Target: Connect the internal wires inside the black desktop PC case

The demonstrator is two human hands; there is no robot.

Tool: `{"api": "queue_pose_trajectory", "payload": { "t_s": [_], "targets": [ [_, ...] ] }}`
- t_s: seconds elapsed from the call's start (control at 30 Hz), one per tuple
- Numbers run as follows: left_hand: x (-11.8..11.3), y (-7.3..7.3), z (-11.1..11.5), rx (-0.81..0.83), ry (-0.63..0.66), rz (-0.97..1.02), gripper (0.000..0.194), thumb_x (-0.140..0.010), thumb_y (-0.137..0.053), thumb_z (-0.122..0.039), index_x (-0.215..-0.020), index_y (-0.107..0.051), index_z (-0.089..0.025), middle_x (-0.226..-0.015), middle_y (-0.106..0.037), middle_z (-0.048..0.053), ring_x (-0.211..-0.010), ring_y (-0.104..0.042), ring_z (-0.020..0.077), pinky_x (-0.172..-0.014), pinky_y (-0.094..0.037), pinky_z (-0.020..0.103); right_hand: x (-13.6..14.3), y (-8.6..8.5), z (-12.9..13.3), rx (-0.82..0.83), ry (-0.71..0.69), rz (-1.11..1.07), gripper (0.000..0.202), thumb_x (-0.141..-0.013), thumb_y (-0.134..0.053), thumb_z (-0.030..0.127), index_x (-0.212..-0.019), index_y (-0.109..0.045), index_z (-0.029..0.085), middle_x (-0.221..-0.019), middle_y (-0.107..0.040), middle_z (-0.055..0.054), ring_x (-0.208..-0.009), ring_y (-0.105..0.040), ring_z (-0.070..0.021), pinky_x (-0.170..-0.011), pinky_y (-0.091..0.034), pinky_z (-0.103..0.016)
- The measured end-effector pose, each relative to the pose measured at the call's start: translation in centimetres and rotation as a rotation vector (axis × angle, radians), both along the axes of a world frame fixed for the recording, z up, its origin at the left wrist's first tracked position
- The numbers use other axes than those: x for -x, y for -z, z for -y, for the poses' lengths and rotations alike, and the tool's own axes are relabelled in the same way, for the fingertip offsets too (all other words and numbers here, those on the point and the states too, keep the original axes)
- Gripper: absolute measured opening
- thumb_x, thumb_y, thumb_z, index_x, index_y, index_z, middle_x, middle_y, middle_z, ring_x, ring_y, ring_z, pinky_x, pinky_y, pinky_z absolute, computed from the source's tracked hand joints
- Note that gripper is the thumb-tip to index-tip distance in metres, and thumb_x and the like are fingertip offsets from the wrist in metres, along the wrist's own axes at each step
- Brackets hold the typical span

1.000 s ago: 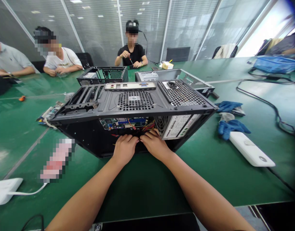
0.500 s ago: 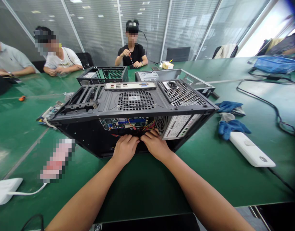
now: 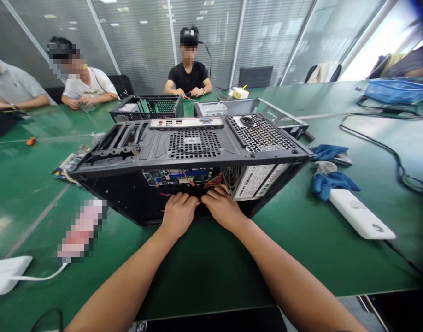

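A black computer case [image 3: 152, 150] stands before me with its rear panel facing up and its near side uncovered. Inside show a motherboard [image 3: 177, 177], thin coloured wires [image 3: 213, 181] and a power supply [image 3: 260, 182] with a white label. My left hand [image 3: 179, 210] reaches into the opening with curled fingers. Close beside it, my right hand [image 3: 221, 207] is curled just below the wires, near the power supply. Both sets of fingertips nearly meet, and whatever they pinch is hidden in the dark interior.
Behind stand two more open cases [image 3: 147, 108]. On the right lie blue gloves [image 3: 331, 182], a white power bank [image 3: 361, 214] and black cables [image 3: 380, 138]. A circuit board [image 3: 71, 163] and a blurred pink item [image 3: 82, 230] lie left. Several people sit across the green table [image 3: 301, 258].
My hands and the case hold nearly the same place. Across the table, the person in black has lowered a hand with a screwdriver to the tabletop.
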State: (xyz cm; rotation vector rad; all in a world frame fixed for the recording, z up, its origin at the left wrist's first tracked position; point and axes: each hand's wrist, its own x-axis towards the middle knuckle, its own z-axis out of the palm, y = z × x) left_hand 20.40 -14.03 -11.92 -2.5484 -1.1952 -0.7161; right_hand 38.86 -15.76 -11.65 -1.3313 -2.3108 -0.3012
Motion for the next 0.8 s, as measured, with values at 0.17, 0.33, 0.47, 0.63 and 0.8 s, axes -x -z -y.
{"api": "queue_pose_trajectory", "payload": {
  "t_s": [0.17, 0.33, 0.47, 0.63, 0.8],
  "targets": [
    [-0.06, -0.02, -0.06, -0.004, -0.003, 0.003, 0.020, -0.096, -0.054, -0.026, -0.083, -0.067, -0.020, -0.072, -0.062, 0.002, -0.072, -0.056, 0.0202, -0.068, -0.038, 0.033, 0.11, 0.29, -0.12, -0.008, -0.002, -0.027, 0.015, -0.093, -0.055, 0.016, -0.083, -0.065, 0.022, -0.076, -0.062, -0.001, -0.085, -0.051, -0.0207, -0.094, -0.034, -0.036],
    [-0.04, -0.19, -0.11, 0.019, 0.010, 0.020, 0.019, -0.096, -0.055, -0.025, -0.083, -0.068, -0.020, -0.071, -0.063, 0.002, -0.070, -0.057, 0.0191, -0.067, -0.038, 0.033, 0.13, 0.26, -0.11, -0.014, 0.000, -0.025, 0.013, -0.093, -0.057, 0.020, -0.084, -0.066, 0.021, -0.076, -0.062, -0.002, -0.084, -0.051, -0.0209, -0.094, -0.034, -0.036],
    [0.04, -0.07, -0.13, 0.003, 0.022, 0.021, 0.021, -0.096, -0.055, -0.027, -0.081, -0.068, -0.020, -0.070, -0.063, 0.002, -0.071, -0.058, 0.0196, -0.067, -0.038, 0.032, 0.07, 0.20, -0.10, -0.018, -0.006, -0.012, 0.015, -0.092, -0.058, 0.017, -0.081, -0.066, 0.022, -0.075, -0.062, -0.001, -0.084, -0.051, -0.0205, -0.093, -0.034, -0.036],
    [0.21, 0.49, -0.25, -0.002, 0.041, 0.064, 0.018, -0.096, -0.055, -0.030, -0.090, -0.068, -0.020, -0.074, -0.065, 0.002, -0.074, -0.059, 0.0200, -0.071, -0.041, 0.032, 0.02, 0.20, -0.09, -0.013, -0.005, -0.017, 0.015, -0.093, -0.058, 0.016, -0.084, -0.067, 0.022, -0.076, -0.063, -0.001, -0.085, -0.051, -0.0209, -0.092, -0.034, -0.036],
    [0.34, 0.74, -0.33, 0.005, 0.034, 0.078, 0.018, -0.096, -0.057, -0.032, -0.087, -0.068, -0.020, -0.072, -0.066, 0.002, -0.074, -0.060, 0.0198, -0.072, -0.041, 0.033, -0.02, 0.11, -0.11, -0.003, -0.013, -0.013, 0.016, -0.093, -0.058, 0.017, -0.082, -0.068, 0.022, -0.076, -0.063, -0.002, -0.085, -0.051, -0.0214, -0.090, -0.034, -0.036]
  ]
}}
